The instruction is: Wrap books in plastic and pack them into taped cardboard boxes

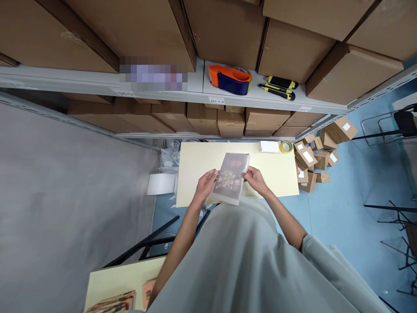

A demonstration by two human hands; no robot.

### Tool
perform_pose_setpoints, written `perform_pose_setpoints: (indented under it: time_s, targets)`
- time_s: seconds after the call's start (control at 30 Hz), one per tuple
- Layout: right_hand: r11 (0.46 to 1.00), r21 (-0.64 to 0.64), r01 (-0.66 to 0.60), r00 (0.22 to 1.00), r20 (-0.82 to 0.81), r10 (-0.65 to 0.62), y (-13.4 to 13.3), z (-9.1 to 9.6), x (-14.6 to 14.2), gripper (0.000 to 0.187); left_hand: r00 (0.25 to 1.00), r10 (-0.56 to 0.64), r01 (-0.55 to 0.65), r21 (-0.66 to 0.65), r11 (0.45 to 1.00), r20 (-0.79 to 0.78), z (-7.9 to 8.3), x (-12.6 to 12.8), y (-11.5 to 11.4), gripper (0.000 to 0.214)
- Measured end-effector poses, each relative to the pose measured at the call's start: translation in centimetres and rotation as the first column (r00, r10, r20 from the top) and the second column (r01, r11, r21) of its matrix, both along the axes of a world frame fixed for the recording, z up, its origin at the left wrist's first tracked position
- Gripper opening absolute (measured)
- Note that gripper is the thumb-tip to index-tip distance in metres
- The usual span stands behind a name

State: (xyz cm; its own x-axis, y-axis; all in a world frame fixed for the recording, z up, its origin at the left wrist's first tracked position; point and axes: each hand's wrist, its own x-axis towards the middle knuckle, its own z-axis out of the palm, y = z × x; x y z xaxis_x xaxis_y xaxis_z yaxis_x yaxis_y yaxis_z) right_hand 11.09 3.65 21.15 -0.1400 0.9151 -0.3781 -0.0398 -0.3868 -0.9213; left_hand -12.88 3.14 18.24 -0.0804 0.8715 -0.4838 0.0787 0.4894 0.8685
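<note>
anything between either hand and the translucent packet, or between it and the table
Nothing visible: the left hand and right hand both hold the packet by its sides. Nothing shows between it and the table, though it hides part of the surface.

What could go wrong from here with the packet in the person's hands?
The left hand and right hand hold the frosted packet by its side edges, so it might slip if one grip loosens.
The tape roll sits near the right end of the table; a bump could knock it off.
Two utility knives lie near the front of the shelf above, and could fall if nudged.
</note>
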Motion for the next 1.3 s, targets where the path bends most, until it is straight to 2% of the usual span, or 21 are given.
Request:
perform_pose_setpoints:
  time_s: [0.07, 0.2, 0.33, 0.43, 0.67, 0.83, 0.93, 1.07, 1.17, 1.3]
  targets:
    - [1.000, 0.010, -0.026, 0.999, -0.032, 0.026, 0.1, 0.2, 0.4, 0.034, 0.992, -0.026, 0.037, -0.082, 0.996, 0.125, -0.1, -0.6, 0.1, 0.081]
    - [0.999, 0.015, -0.036, 0.999, -0.019, 0.036, 0.2, -0.2, 0.8, 0.044, 0.982, 0.019, 0.007, -0.136, 0.991, 0.188, 0.9, -1.2, -0.1, 0.086]
    - [1.000, -0.010, -0.007, 0.999, 0.042, 0.007, 0.1, -1.2, 0.4, 0.052, 0.976, 0.006, 0.023, -0.127, 0.992, 0.217, 1.4, -2.1, -0.1, 0.078]
    - [0.999, -0.034, -0.012, 0.999, 0.052, 0.014, -0.1, -1.9, -0.3, 0.051, 0.978, -0.020, 0.040, -0.092, 0.995, 0.208, 0.8, -3.2, -0.1, 0.071]
    - [0.995, -0.095, -0.036, 0.998, 0.050, 0.041, 0.4, -4.4, -4.0, 0.050, 0.983, 0.091, -0.075, -0.108, 0.991, 0.157, -2.8, -6.8, -0.4, 0.071]
    - [0.984, -0.172, -0.043, 0.998, 0.045, 0.052, 2.8, -8.4, -9.0, 0.052, 0.973, 0.202, -0.184, -0.151, 0.971, 0.112, -6.6, -11.4, 0.1, 0.061]
    - [0.973, -0.229, -0.037, 0.998, 0.046, 0.048, 5.0, -11.4, -12.6, 0.053, 0.970, 0.231, -0.218, -0.161, 0.963, 0.071, -9.0, -14.6, 1.1, 0.052]
    - [0.966, -0.259, -0.007, 0.998, 0.051, 0.021, 7.5, -15.0, -17.1, 0.050, 0.977, 0.210, -0.212, -0.133, 0.968, -0.032, -11.4, -18.1, 3.3, 0.043]
    - [0.959, -0.279, 0.043, 0.997, 0.081, -0.021, 8.7, -16.9, -19.6, 0.045, 0.980, 0.185, -0.193, -0.128, 0.973, -0.072, -12.7, -19.4, 5.1, 0.040]
    - [0.945, -0.306, 0.111, 0.986, 0.155, -0.066, 9.8, -18.5, -21.8, 0.038, 0.982, 0.164, -0.177, -0.150, 0.973, -0.099, -14.2, -19.8, 6.7, 0.046]
